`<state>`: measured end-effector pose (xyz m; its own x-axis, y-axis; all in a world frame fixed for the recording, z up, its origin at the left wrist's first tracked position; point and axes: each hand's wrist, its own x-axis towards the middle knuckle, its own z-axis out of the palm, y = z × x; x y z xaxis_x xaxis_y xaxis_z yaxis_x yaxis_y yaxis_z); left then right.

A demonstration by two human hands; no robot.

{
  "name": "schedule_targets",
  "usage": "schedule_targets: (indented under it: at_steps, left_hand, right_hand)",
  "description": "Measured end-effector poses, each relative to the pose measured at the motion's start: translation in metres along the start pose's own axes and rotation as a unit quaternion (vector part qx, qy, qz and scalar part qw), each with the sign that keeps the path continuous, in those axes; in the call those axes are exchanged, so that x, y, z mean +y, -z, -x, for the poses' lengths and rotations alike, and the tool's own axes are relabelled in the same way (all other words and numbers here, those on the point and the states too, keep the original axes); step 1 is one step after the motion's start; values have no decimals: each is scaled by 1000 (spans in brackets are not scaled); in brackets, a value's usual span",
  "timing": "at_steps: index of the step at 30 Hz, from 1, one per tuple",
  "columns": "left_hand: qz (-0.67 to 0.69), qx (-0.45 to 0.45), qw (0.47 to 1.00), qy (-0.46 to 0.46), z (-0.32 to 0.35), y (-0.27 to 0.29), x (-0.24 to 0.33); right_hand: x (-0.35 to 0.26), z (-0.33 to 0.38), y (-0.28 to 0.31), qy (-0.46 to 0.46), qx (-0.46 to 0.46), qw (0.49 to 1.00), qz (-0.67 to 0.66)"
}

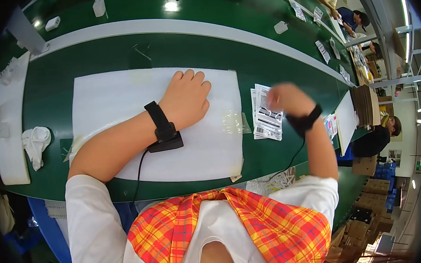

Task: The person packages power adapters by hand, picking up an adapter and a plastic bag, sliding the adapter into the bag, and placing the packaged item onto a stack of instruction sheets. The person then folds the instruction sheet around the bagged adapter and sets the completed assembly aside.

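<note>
My left hand point(186, 99) is over the white sheet point(112, 97) taped to the green table. Its fingers are curled into a fist with the knuckles up, and the palm side is hidden. No object sticks out of that fist. To the right of the sheet, my right hand point(289, 100) hovers at a small stack of white printed packets point(268, 121), overlapping its upper right part. Motion smears those fingers, so their grip does not show. A black wristband with a cord is on each of my wrists.
A crumpled white cloth point(37, 145) lies at the left, by a white board point(11, 124). Beyond a pale rail point(161, 26) runs another green surface with scattered packets. Brown cardboard point(367, 105) is stacked at the right; several people work farther off.
</note>
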<state>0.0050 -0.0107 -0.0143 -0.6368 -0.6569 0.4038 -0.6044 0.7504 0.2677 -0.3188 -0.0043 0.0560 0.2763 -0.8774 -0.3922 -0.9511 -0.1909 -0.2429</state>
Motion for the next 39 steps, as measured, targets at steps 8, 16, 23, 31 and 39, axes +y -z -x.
schedule_targets:
  at_steps: [8, 16, 23, 31, 39]
  left_hand:
    - [10, -24, 1000, -8, -5, 1, 0]
    - [57, -18, 998, 18, -8, 4, -2]
    - [328, 173, 929, 1, -23, 25, 7]
    - [422, -110, 882, 180, -24, 4, -33]
    - [239, -152, 959, -21, -10, 5, -35]
  right_hand:
    - [-16, 46, -41, -4, 50, 998, -33]
    - [-47, 22, -3, -7, -17, 993, -120]
    - [-117, -63, -9, 267, 10, 953, -142]
    - [-135, -70, -19, 233, -121, 958, -113]
    - [-110, 20, -62, 249, -17, 967, -46]
